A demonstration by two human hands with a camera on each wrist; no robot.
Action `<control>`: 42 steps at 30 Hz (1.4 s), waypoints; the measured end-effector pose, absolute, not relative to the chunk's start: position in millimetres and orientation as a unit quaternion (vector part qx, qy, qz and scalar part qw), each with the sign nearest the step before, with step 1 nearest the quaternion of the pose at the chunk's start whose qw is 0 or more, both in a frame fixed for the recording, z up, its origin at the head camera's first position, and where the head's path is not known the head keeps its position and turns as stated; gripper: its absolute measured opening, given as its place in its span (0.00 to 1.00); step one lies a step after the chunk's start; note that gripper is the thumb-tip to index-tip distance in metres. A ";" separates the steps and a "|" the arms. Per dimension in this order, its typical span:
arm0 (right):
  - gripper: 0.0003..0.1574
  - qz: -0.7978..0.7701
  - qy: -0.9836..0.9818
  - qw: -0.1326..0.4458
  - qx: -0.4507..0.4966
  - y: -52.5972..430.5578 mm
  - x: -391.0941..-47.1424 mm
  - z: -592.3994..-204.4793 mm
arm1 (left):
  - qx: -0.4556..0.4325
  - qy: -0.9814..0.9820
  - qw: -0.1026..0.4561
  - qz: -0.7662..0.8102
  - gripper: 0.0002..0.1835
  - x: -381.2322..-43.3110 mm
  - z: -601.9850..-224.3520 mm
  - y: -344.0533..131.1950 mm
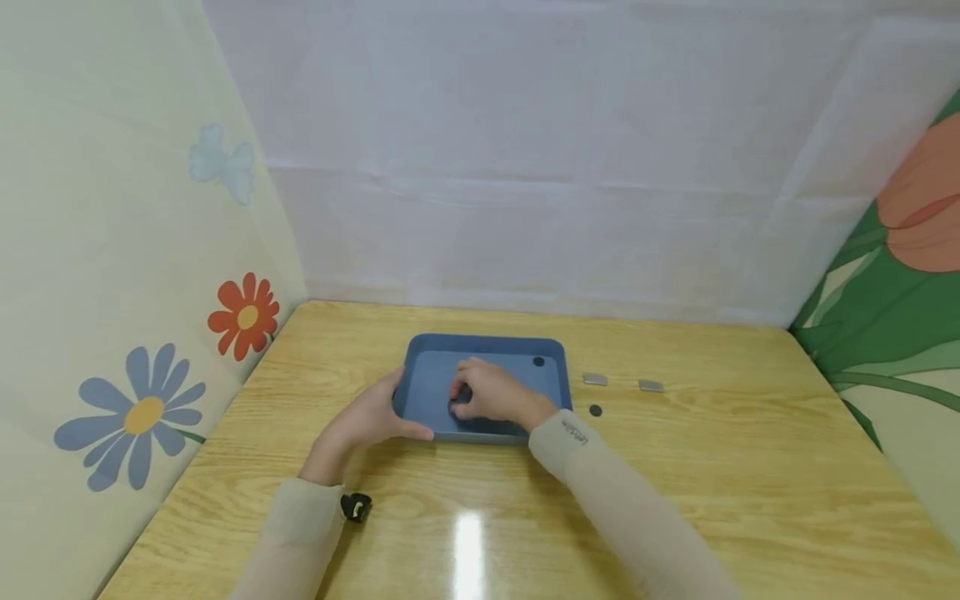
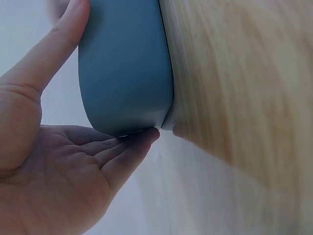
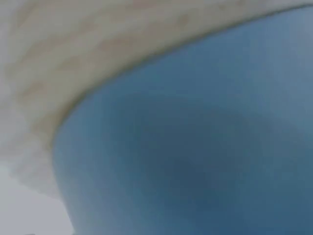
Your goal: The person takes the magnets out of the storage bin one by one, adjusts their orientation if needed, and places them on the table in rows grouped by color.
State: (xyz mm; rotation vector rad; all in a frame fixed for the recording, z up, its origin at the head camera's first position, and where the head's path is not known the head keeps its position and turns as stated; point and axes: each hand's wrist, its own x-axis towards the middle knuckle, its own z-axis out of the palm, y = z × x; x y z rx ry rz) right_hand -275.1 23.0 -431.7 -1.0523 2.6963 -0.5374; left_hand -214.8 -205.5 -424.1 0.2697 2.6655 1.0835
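Observation:
A shallow blue tray [image 1: 480, 438] lies on the table. My left hand [image 1: 372, 414] grips its near left corner, fingers along the left side and thumb on the near wall. In the left wrist view the thumb and fingers lie about the rounded corner. My right hand [image 1: 491, 392] is inside the tray, its curled thumb and fingers about a small dark piece [image 1: 462, 395] that is partly hidden and looks like a black disc. Another black disc [image 1: 538, 362] lies in the tray's far right corner. The right wrist view shows only the blurred blue tray [image 3: 195, 147], no fingers.
Right of the tray, a black disc [image 1: 596, 411] and two small grey rectangular pieces [image 1: 595, 379] lie on the wooden table [image 1: 750, 467]. A white cloth [image 1: 525, 167] hangs behind, and flower-printed panels [image 1: 142, 250] stand at both sides.

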 end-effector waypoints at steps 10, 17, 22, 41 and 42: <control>0.10 -0.196 0.909 0.084 -0.358 39.7 -275.2 -417.8 | 0.094 0.915 0.128 0.371 0.73 -214.8 -424.1 -205.9; 0.09 -0.199 0.914 0.075 -0.346 57.1 -277.6 -414.7 | 0.093 0.913 0.127 0.376 0.74 -216.1 -425.4 -204.5; 0.08 -0.199 0.921 0.064 -0.328 72.7 -279.9 -413.0 | 0.091 0.914 0.128 0.374 0.75 -216.3 -425.6 -204.6; 0.08 -0.235 0.938 0.057 -0.246 144.5 -287.8 -402.1 | 0.094 0.913 0.133 0.375 0.75 -215.8 -425.0 -205.6; 0.09 -0.236 0.939 0.055 -0.242 148.8 -288.0 -401.4 | 0.094 0.913 0.132 0.375 0.74 -215.9 -424.7 -205.5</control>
